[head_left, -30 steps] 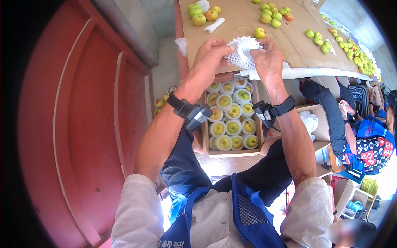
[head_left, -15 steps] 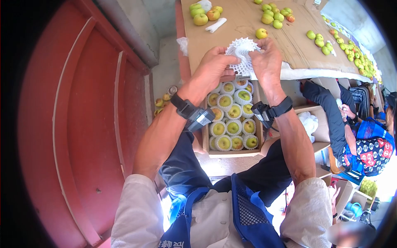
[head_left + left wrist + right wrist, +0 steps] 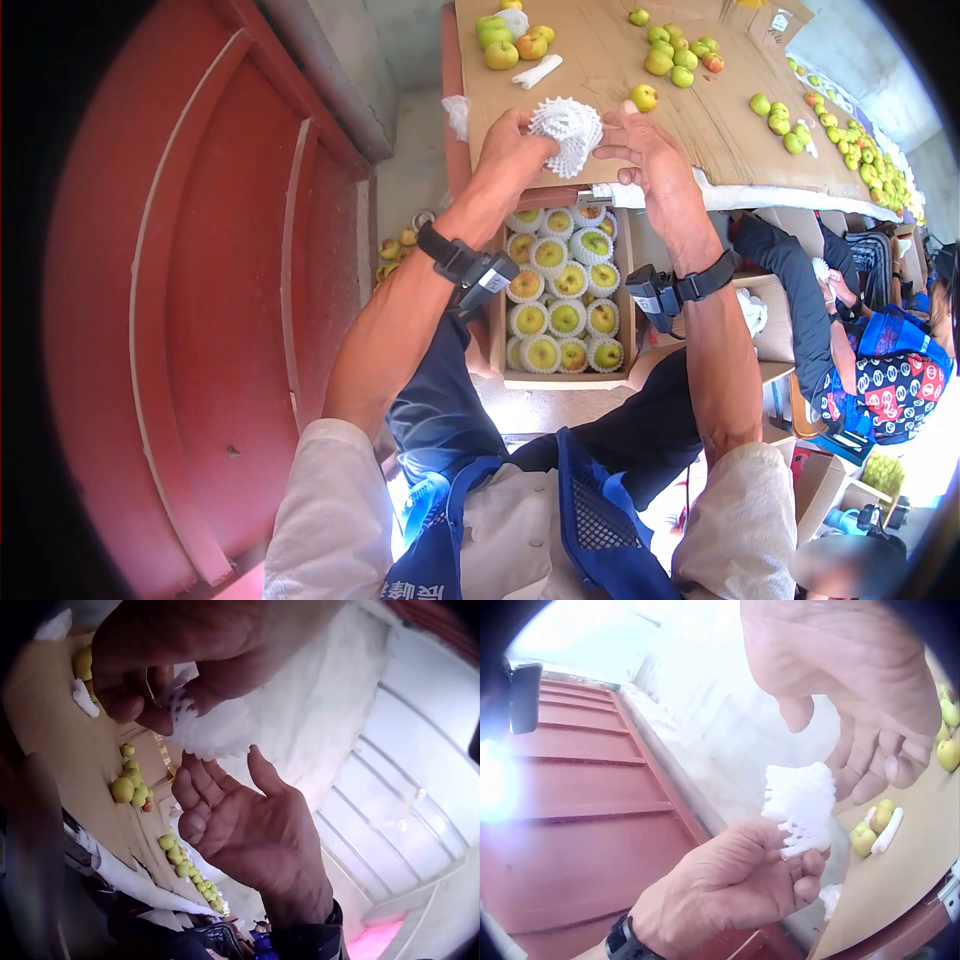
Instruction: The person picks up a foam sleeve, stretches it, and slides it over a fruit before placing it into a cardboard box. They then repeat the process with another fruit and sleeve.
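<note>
My left hand (image 3: 512, 152) pinches a white foam fruit net (image 3: 568, 138) between thumb and fingers, above the near edge of the cardboard-covered table (image 3: 590, 95). The net is spread into a cup shape with a jagged rim, as the right wrist view shows from the side. My right hand (image 3: 655, 165) is just right of the net, its fingers loosely bent and the thumb apart. In the left wrist view its palm (image 3: 251, 832) faces up beneath the net. A lone yellow-green apple (image 3: 644, 97) sits on the table beyond the right hand.
Below the table edge stands a carton (image 3: 565, 381) of apples in foam nets. A flattened foam net (image 3: 537, 71) lies by several apples (image 3: 502, 55) at the back left. More apples (image 3: 683, 60) lie farther right. A red door (image 3: 200, 300) is on the left; another person (image 3: 880, 360) sits right.
Both hands were on the net before. The right hand has let go and moved slightly right with its fingers loosened, while the left keeps the net and has shifted a little left.
</note>
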`<state>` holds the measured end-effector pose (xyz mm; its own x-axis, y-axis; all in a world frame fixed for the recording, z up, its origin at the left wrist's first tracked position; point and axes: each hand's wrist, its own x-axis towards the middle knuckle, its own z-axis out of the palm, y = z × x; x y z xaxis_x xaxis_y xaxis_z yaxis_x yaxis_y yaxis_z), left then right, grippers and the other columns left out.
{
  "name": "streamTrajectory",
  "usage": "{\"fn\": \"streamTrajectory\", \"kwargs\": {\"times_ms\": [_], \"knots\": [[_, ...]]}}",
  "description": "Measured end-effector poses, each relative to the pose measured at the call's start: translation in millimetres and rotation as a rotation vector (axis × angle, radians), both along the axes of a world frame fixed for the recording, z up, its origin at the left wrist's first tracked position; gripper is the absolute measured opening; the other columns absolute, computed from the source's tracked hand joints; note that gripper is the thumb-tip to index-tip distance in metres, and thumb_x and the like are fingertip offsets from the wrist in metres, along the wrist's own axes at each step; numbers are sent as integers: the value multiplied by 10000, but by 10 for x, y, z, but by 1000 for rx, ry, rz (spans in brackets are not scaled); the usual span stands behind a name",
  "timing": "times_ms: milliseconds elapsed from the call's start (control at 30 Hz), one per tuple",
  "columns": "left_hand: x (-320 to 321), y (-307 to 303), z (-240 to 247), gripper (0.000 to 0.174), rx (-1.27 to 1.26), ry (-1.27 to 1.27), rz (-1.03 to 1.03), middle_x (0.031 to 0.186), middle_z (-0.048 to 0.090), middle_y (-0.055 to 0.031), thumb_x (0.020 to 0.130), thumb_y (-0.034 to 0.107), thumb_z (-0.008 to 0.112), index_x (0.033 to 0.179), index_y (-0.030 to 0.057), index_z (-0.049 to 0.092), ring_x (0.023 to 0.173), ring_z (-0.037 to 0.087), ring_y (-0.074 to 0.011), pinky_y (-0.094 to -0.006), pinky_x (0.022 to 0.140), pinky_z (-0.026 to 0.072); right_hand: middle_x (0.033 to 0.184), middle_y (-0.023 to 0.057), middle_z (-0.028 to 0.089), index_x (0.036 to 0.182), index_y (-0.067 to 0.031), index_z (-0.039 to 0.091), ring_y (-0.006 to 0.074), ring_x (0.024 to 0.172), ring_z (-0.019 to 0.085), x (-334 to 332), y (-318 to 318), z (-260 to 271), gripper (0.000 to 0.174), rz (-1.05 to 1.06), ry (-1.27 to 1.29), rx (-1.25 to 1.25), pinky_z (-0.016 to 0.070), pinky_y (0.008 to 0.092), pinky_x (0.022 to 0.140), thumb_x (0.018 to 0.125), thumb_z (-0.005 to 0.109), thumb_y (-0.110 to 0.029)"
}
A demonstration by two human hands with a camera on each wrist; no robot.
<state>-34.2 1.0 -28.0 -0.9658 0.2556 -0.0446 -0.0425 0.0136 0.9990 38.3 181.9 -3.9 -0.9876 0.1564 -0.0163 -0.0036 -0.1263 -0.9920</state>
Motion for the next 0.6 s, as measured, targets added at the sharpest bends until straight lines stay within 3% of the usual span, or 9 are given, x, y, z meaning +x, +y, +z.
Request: {"fn": "streamTrajectory", "kwargs": {"times_ms": [100,167,200,267,400,500,567,600], "knots": [[-42,21,-81,362,-87,54,-20,1035,679,-99,834,-9,685,1180,-44,587,818,646,-131,-263,600,495,1053,36,689,1180,-40,672,128,951,618,-30,23,-46,439,43,-35,-17,358,255,657,965,665,-423],[-53,36,-144,385,-89,132,-18,1077,681,-106,832,-18,694,1200,-41,584,937,673,-163,-285,721,551,1044,29,689,1153,-44,687,123,940,612,-29,3,-39,409,70,-59,-13,363,252,658,963,674,-406],[-68,38,-172,385,-88,132,-17,1077,681,-106,832,-18,694,1200,-41,584,937,673,-163,-285,721,551,1036,20,689,1125,-53,698,121,924,606,-26,-6,-35,376,79,-77,-19,363,251,657,960,680,-390],[-62,45,-158,422,-162,173,-29,1123,682,-120,825,-22,700,1226,-53,571,998,679,-195,-307,848,560,1029,11,688,1097,-62,710,118,907,601,-25,-8,-32,343,88,-95,-25,364,249,655,956,686,-374],[-17,38,-136,481,-216,218,-51,1188,668,-137,819,-16,705,1273,-60,551,1036,667,-197,-318,906,544,1021,-11,683,1074,-70,708,91,877,578,-51,30,-76,276,144,-53,-110,364,242,647,952,694,-317],[150,-19,112,523,-63,150,-199,1258,642,-137,849,35,718,1332,-41,533,1128,636,-196,-322,963,522,1042,-11,680,1091,-66,693,82,869,571,-91,99,-71,241,120,-30,-208,369,243,643,967,671,-272],[162,-91,207,521,319,-86,-510,1308,622,-124,924,170,716,1370,-15,521,1216,597,-216,-363,1042,485,1056,-4,680,1109,-61,681,84,869,571,-115,176,-65,233,103,-34,-246,374,249,643,976,655,-250],[157,-108,232,521,319,-85,-512,1308,622,-124,924,170,716,1370,-15,521,1216,597,-216,-363,1042,485,1069,3,681,1130,-54,669,97,878,581,-123,211,-68,243,150,-23,-270,389,256,656,985,634,-246]]}}
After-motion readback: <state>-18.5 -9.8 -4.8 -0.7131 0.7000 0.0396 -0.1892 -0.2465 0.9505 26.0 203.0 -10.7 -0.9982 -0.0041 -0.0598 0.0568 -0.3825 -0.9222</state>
